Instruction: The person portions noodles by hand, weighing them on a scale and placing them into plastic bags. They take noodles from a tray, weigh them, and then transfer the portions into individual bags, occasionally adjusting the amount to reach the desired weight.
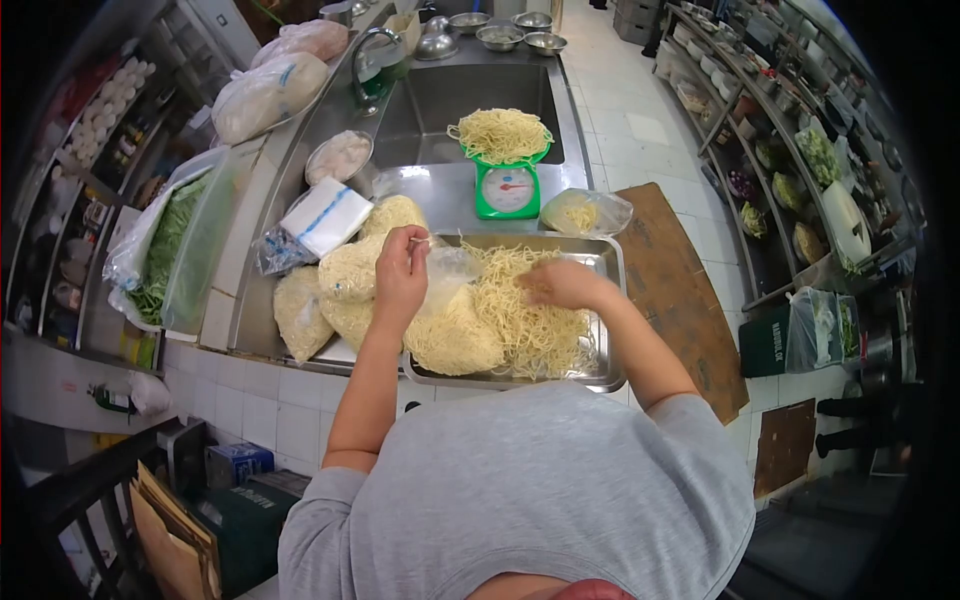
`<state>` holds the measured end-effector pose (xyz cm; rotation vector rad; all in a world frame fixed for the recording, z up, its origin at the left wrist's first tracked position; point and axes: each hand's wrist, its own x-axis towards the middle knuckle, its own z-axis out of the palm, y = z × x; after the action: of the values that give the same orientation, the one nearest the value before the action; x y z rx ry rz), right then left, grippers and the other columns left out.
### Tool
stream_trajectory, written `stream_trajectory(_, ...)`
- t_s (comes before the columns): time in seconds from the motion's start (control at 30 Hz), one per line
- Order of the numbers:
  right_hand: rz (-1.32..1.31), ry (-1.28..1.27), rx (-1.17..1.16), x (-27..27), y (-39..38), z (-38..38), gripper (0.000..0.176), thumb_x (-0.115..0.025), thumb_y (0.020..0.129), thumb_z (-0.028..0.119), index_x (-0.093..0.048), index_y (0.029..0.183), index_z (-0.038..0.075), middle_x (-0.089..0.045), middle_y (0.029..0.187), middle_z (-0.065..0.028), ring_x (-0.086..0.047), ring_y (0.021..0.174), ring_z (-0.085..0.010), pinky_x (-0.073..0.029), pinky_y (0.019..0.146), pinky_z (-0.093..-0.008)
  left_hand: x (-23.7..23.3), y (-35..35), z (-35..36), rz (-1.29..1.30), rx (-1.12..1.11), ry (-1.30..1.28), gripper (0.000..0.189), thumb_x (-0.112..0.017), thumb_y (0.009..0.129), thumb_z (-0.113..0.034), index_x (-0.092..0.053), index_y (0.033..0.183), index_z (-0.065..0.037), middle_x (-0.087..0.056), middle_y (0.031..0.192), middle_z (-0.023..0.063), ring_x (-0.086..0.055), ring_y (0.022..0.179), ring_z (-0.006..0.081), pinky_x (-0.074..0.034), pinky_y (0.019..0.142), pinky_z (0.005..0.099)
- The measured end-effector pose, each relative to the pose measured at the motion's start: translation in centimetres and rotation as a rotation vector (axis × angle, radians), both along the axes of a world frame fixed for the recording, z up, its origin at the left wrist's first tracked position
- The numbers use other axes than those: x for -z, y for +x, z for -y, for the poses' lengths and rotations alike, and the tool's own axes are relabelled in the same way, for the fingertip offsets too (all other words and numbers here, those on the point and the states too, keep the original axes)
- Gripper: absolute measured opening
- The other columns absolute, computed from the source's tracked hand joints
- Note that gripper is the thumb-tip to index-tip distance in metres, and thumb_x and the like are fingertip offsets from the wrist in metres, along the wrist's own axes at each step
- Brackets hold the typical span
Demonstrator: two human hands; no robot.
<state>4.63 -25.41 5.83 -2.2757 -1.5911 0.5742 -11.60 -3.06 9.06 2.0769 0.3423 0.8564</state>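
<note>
A bag of greens (165,250) is seen at the far left, on the edge of the work surface. Two filled white bags (265,95) are placed further back, next to the tap (365,60). Filled noodle bags (300,312) are stacked on the steel counter (450,200), just left of the tray. A folded white packet (325,215) is rested against them. A small bowl (340,155) is set beside the sink (450,95).

The left hand (400,272) is held over the left end of the tray (612,262). The rim of a clear bag (447,272) is pinched between its thumb and fingers. The bag is draped down onto the heap below. Whether noodles lie inside it cannot be told.

The middle of the tray is filled with loose noodles (530,320). The right hand (565,285) is laid palm down on top of them, with the fingers bent into the strands. The hand is blurred, so it cannot be told whether a bunch is clenched.

Behind the tray, a green scale (507,190) is stood at the near edge of the sink, and a pile of noodles (500,133) is carried on its pan. A small bag of noodles (585,212) is laid to its right, near the tray's far rim. Further right, a wooden board (680,290) is seen on the floor, and vegetables are stored on the shelves (800,170) beyond it.
</note>
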Motion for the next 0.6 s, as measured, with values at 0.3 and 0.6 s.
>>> stream_trajectory(0.3, 0.059, 0.596, 0.454, -8.5, 14.0, -10.6, 0.029, -0.071, 0.074, 0.028, -0.067, 0.089, 0.003, -0.067, 0.085, -0.0142, -0.065, 0.079, -0.0287, -0.05, 0.07, -0.0363, -2.5, 2.4, -1.3, 0.2, 0.089, 0.167, 0.011, -0.047, 0.079, 0.005, -0.056, 0.083, 0.0, -0.056, 0.083, 0.0098, -0.056, 0.073, 0.02, -0.045, 0.067, 0.028)
stream_trajectory(0.6, 0.364, 0.155, 0.379, -6.5, 18.5, -16.0, 0.042, -0.068, 0.066, 0.022, -0.062, 0.105, 0.008, -0.065, 0.102, -0.0149, -0.061, 0.097, -0.0288, -0.049, 0.083, -0.0388, -3.6, 13.0, -6.4, -0.111, 0.069, 0.267, 0.023, -0.065, 0.077, -0.023, -0.062, 0.087, -0.003, -0.058, 0.087, 0.0101, -0.059, 0.078, 0.0225, -0.046, 0.071, 0.0318)
